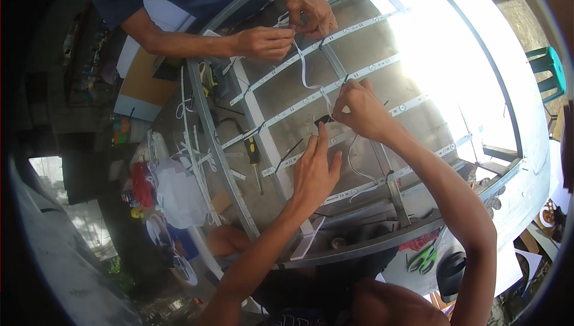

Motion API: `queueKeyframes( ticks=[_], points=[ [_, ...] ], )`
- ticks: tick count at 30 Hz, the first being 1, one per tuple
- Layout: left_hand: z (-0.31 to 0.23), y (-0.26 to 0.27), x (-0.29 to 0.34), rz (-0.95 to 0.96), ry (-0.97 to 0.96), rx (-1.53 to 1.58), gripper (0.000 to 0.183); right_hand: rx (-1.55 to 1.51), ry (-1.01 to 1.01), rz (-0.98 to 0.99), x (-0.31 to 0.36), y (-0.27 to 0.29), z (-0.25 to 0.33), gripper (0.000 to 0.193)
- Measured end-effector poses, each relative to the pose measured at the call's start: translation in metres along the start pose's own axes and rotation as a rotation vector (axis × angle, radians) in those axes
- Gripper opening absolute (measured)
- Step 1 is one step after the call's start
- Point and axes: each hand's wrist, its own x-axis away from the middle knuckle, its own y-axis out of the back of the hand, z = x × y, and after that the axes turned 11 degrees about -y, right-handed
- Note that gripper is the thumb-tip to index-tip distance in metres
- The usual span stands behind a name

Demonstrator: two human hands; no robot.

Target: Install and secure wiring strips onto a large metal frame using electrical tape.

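My right hand (363, 108) pinches a thin white wire (305, 75) above the middle of a curved metal frame (200, 117). A small black piece (323, 120), perhaps tape, sits right by those fingertips. My left hand (314, 167) comes from below with its index finger stretched to the black piece and the thumb apart. White LED strips (368, 66) run across the frame beneath both hands, with dark ties on them. Across from me, a co-worker's left hand (311, 12) and right hand (263, 44) work at the wire's far end.
A yellow-and-black screwdriver (252, 151) lies under the frame at left. Green scissors (423, 259) and a black object (451, 275) rest near my right forearm. White plastic bag (182, 194) and cut strips lie at left. A green stool (547, 72) stands far right.
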Motion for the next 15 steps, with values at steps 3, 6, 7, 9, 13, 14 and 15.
queueKeyframes(
  ticks=[3, 6, 7, 9, 13, 14, 15],
  points=[
    [0.007, -0.001, 0.006, -0.014, -0.096, -0.052, 0.066, 0.054, 0.027, -0.105, 0.002, -0.018, -0.004, 0.007],
    [0.013, 0.002, 0.01, -0.01, -0.072, -0.073, 0.058, 0.09, -0.028, -0.036, 0.002, -0.026, 0.001, 0.011],
    [0.014, 0.002, 0.009, -0.043, -0.049, -0.018, 0.051, 0.111, -0.021, -0.049, 0.004, -0.026, 0.001, 0.013],
    [0.021, 0.002, 0.011, -0.084, -0.047, 0.038, 0.044, 0.142, -0.012, -0.082, 0.005, -0.034, -0.002, 0.016],
    [0.035, -0.001, -0.003, -0.208, 0.311, 0.371, 0.032, 0.168, 0.001, -0.065, 0.0, -0.031, -0.004, 0.03],
    [0.036, -0.002, -0.007, -0.222, 0.497, 0.487, 0.031, 0.152, 0.023, -0.035, 0.001, -0.029, -0.004, 0.037],
    [0.039, -0.004, -0.01, -0.22, 0.496, 0.483, 0.031, 0.148, 0.022, -0.037, 0.001, -0.03, -0.005, 0.037]
  ],
)
